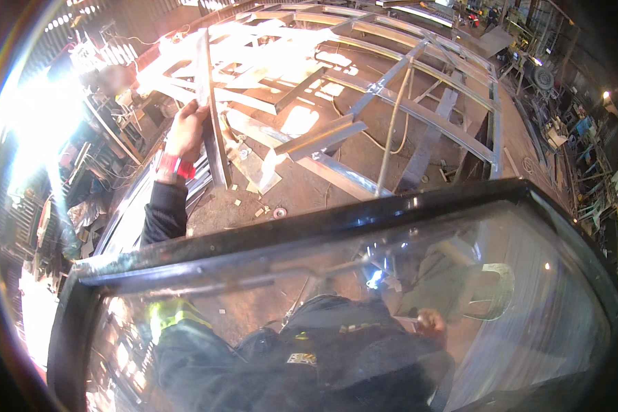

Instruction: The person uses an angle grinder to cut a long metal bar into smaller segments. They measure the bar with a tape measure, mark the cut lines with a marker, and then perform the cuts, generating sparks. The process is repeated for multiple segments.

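The left hand (185, 130) has its fingers clamped on an upright, flat steel bar (209, 110), dull grey, standing beside the welded metal frame (405, 103). The right hand (432, 321) shows only blurred through the scratched curved visor (364, 226); I cannot tell how its fingers are set.

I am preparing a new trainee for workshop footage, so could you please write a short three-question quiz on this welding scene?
1. True or false: the left hand grips an upright metal bar.
2. What is worn on the left wrist? A) red band B) green glove C) nothing
3. Fill in: a clear, dark-rimmed ____ covers the lower part of the view.

Key
1. True; the fingers wrap the bar, in front of the large metal frame.
2. A.
3. Visor; through it the right hand shows dimly, its grip unclear.
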A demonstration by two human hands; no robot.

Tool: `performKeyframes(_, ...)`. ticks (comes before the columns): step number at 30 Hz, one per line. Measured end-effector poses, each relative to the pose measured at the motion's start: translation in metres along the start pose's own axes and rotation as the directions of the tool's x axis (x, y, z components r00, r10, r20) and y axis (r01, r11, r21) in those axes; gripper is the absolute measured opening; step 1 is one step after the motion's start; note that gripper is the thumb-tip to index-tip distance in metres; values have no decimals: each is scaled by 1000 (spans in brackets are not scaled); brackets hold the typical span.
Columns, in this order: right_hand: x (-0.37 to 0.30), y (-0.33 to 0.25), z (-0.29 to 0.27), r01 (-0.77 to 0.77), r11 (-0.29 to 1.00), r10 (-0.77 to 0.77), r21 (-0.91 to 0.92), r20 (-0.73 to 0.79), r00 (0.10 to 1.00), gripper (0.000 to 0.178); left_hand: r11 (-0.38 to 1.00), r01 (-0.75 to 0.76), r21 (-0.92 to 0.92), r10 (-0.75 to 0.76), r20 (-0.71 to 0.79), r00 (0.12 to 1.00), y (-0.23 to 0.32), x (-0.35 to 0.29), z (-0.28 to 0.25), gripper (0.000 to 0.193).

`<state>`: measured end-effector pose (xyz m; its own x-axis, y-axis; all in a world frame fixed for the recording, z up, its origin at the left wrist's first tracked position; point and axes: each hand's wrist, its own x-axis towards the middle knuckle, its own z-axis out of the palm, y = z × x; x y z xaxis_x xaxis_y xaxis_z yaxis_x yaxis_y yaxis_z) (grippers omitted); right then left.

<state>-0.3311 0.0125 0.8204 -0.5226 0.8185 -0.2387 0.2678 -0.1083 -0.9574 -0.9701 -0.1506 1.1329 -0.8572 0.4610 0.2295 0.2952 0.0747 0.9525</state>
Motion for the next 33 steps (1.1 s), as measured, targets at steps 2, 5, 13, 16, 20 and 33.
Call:
performKeyframes(2,45,-56,33,80,993,-84,-83,-51,995,21,988,18,151,-37,118,992,-45,80,-28,30)
performKeyframes(5,129,-108,75,260,788,-471,-557,-275,838,32,883,-81,462,-29,226,974,-81,187,-7,31)
performKeyframes(13,256,-121,128,-22,285,-609,-958,-199,768,44,742,-190,643,3,280,960,-188,388,66,52)
performKeyframes(16,251,-116,122,-50,311,-513,-949,-212,832,43,733,-173,658,-45,300,953,-219,429,92,53)
performKeyframes(20,253,-121,131,-77,299,-518,-951,-229,824,41,718,-159,677,-108,334,937,-253,467,119,55)
performKeyframes(33,256,-135,129,-57,343,-484,-938,-229,845,39,715,-97,692,-276,408,870,-330,514,156,61)
